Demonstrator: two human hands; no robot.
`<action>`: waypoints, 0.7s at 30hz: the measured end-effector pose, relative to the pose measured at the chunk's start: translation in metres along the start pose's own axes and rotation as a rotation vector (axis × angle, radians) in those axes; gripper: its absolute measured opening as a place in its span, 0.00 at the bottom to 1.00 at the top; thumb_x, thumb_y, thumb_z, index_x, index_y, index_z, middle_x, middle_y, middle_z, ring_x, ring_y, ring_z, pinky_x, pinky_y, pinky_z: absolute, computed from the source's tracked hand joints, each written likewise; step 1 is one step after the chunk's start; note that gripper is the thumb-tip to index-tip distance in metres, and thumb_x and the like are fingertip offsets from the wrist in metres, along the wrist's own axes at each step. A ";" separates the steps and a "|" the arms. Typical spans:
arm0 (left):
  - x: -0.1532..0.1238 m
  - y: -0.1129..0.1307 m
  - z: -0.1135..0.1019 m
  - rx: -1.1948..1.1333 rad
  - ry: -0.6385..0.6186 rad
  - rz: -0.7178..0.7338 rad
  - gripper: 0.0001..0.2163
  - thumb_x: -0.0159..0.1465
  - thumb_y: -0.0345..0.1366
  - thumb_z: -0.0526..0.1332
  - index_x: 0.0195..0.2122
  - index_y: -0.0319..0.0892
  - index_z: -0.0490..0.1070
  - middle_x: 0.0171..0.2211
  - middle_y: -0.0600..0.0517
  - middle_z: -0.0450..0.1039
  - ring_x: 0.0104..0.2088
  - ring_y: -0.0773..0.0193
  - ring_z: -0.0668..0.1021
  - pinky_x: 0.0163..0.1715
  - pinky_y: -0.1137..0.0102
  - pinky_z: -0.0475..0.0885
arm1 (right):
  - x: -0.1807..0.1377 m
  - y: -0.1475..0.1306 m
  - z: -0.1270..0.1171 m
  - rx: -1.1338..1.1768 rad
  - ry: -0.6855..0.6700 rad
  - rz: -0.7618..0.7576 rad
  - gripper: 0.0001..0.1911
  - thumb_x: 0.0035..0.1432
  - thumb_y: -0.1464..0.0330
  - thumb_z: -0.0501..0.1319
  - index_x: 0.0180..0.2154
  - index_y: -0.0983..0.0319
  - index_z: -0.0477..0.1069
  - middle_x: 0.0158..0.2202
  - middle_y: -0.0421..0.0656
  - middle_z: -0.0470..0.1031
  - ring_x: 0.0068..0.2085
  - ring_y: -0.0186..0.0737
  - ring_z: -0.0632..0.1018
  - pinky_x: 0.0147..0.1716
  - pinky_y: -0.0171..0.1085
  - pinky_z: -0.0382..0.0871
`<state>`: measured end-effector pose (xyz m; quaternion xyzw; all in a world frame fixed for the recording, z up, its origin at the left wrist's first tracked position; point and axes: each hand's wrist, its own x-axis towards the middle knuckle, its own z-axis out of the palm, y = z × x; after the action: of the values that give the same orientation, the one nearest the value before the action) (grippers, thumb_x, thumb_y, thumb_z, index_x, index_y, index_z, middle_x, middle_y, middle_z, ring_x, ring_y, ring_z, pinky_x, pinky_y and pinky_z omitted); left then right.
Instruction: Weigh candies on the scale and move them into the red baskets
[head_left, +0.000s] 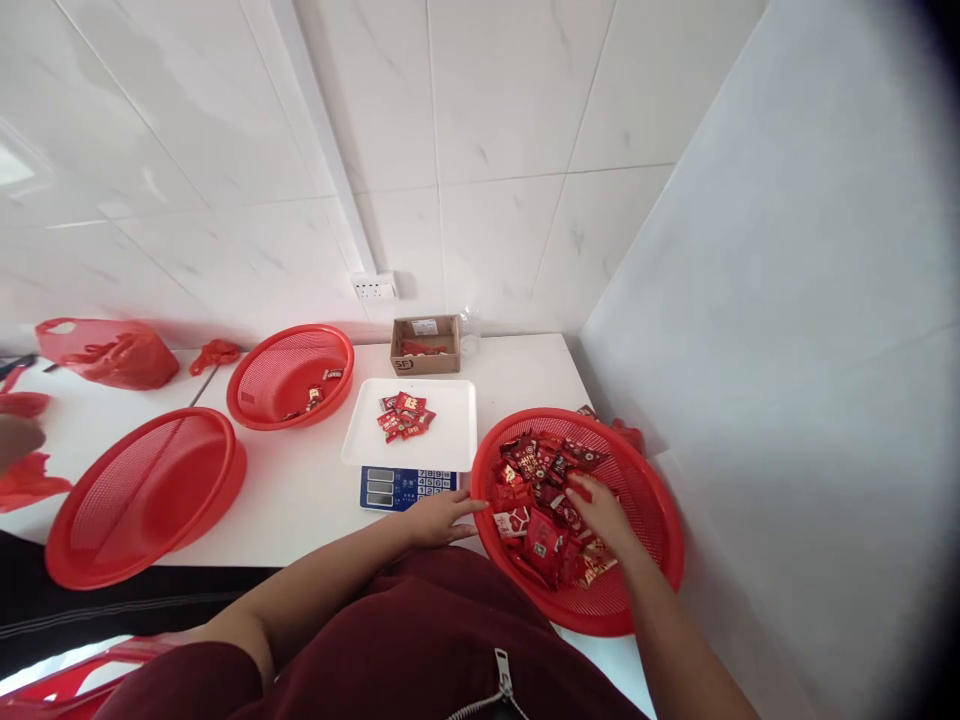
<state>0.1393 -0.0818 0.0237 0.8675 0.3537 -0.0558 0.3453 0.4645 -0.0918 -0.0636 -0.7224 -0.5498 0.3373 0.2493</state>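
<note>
**Right hand digging in a packet basket at the worktop's front right corner**

The right hand [604, 515] lies in the round red plastic mesh basket [600, 612], fingers curled down among the loose red foil-wrapped packets [540, 500]. Whether they grip one I cannot tell. The left hand [442, 518] lies flat on the white worktop [315, 490], fingers straight and together, tips at the basket's near rim, holding nothing. The basket sits close to the worktop's front edge, so a hard pull could likely slide it or flick slippery packets over the shallow rim. A slack pinch might drop a packet short of the white tray of the blue-faced scale [442, 430], just left of the basket.
</note>
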 end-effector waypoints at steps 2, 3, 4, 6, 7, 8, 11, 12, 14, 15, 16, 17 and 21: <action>0.002 0.000 0.004 0.027 -0.006 -0.012 0.23 0.64 0.45 0.55 0.60 0.57 0.56 0.58 0.50 0.61 0.57 0.55 0.67 0.54 0.63 0.64 | 0.022 -0.002 -0.005 -0.110 0.051 -0.041 0.23 0.54 0.62 0.54 0.50 0.62 0.70 0.58 0.50 0.65 0.61 0.50 0.61 0.59 0.50 0.53; 0.002 -0.001 0.006 0.035 0.008 -0.011 0.23 0.63 0.45 0.56 0.60 0.57 0.56 0.59 0.49 0.60 0.59 0.54 0.64 0.55 0.61 0.63 | 0.032 -0.002 -0.005 -0.178 0.058 -0.064 0.24 0.54 0.63 0.54 0.52 0.62 0.68 0.59 0.50 0.63 0.62 0.50 0.58 0.60 0.49 0.50; 0.003 -0.002 0.009 0.040 0.024 -0.010 0.23 0.63 0.46 0.56 0.60 0.56 0.57 0.60 0.49 0.59 0.60 0.54 0.63 0.56 0.60 0.61 | 0.040 -0.003 -0.004 -0.234 0.055 -0.080 0.25 0.54 0.64 0.54 0.53 0.62 0.67 0.60 0.50 0.61 0.63 0.49 0.57 0.61 0.49 0.49; 0.004 -0.003 0.013 0.044 0.050 -0.013 0.24 0.62 0.47 0.57 0.59 0.54 0.59 0.60 0.47 0.59 0.60 0.52 0.62 0.57 0.59 0.60 | 0.047 -0.002 0.003 -0.304 0.027 -0.084 0.26 0.54 0.64 0.54 0.55 0.64 0.65 0.61 0.51 0.60 0.63 0.50 0.57 0.60 0.48 0.50; 0.005 -0.004 0.016 0.040 0.058 -0.018 0.25 0.61 0.49 0.58 0.58 0.53 0.60 0.59 0.46 0.59 0.59 0.51 0.63 0.56 0.59 0.61 | 0.047 -0.001 0.007 -0.312 0.013 -0.073 0.27 0.54 0.63 0.55 0.55 0.65 0.65 0.61 0.52 0.59 0.63 0.51 0.56 0.60 0.48 0.51; 0.006 -0.005 0.019 0.033 0.066 -0.025 0.25 0.60 0.49 0.58 0.58 0.52 0.60 0.58 0.45 0.61 0.58 0.51 0.65 0.55 0.59 0.62 | 0.045 0.001 0.012 -0.328 0.002 -0.058 0.28 0.53 0.62 0.55 0.55 0.66 0.64 0.62 0.53 0.58 0.63 0.52 0.56 0.59 0.48 0.51; 0.007 -0.006 0.026 0.008 0.076 -0.055 0.26 0.60 0.52 0.57 0.58 0.51 0.59 0.54 0.45 0.65 0.53 0.53 0.70 0.51 0.62 0.66 | 0.030 0.008 0.021 -0.386 -0.035 -0.008 0.31 0.53 0.59 0.56 0.56 0.66 0.62 0.62 0.54 0.57 0.62 0.55 0.57 0.57 0.50 0.54; 0.007 -0.005 0.028 0.005 0.073 -0.069 0.26 0.60 0.52 0.57 0.58 0.51 0.59 0.53 0.45 0.66 0.51 0.54 0.71 0.49 0.62 0.67 | 0.023 0.011 0.022 -0.400 -0.050 0.005 0.31 0.52 0.58 0.56 0.56 0.65 0.62 0.61 0.54 0.58 0.62 0.56 0.58 0.57 0.50 0.55; 0.007 -0.005 0.031 0.005 0.066 -0.098 0.27 0.61 0.53 0.55 0.59 0.50 0.58 0.51 0.45 0.67 0.49 0.54 0.73 0.47 0.63 0.68 | 0.007 0.016 0.024 -0.436 -0.089 0.013 0.30 0.51 0.60 0.58 0.55 0.65 0.64 0.60 0.54 0.60 0.61 0.55 0.60 0.56 0.49 0.56; 0.006 -0.004 0.032 0.004 0.062 -0.109 0.27 0.61 0.54 0.54 0.59 0.50 0.57 0.50 0.45 0.67 0.48 0.54 0.73 0.46 0.63 0.69 | -0.001 0.018 0.024 -0.461 -0.109 0.011 0.28 0.51 0.62 0.58 0.54 0.65 0.65 0.60 0.54 0.60 0.61 0.56 0.60 0.56 0.49 0.56; 0.006 -0.004 0.032 0.002 0.057 -0.120 0.27 0.61 0.54 0.53 0.59 0.50 0.57 0.50 0.45 0.68 0.48 0.54 0.73 0.45 0.63 0.69 | -0.008 0.019 0.024 -0.495 -0.131 0.014 0.27 0.50 0.64 0.58 0.53 0.64 0.66 0.60 0.54 0.60 0.61 0.56 0.59 0.55 0.50 0.57; 0.005 -0.003 0.033 -0.001 0.052 -0.132 0.27 0.62 0.54 0.53 0.59 0.51 0.56 0.50 0.45 0.68 0.48 0.54 0.74 0.45 0.64 0.69 | -0.016 0.021 0.024 -0.530 -0.153 0.018 0.26 0.50 0.66 0.58 0.53 0.64 0.66 0.60 0.54 0.60 0.60 0.57 0.60 0.54 0.50 0.58; 0.004 -0.001 0.032 -0.008 0.023 -0.173 0.26 0.62 0.55 0.52 0.59 0.53 0.55 0.49 0.47 0.68 0.47 0.54 0.74 0.44 0.64 0.69 | -0.035 0.022 0.024 -0.576 -0.206 0.018 0.24 0.52 0.70 0.55 0.53 0.63 0.67 0.58 0.54 0.63 0.57 0.53 0.66 0.53 0.45 0.59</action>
<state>0.1464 -0.0993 -0.0026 0.8329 0.4315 -0.0741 0.3387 0.4543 -0.1323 -0.0880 -0.7300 -0.6389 0.2413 -0.0259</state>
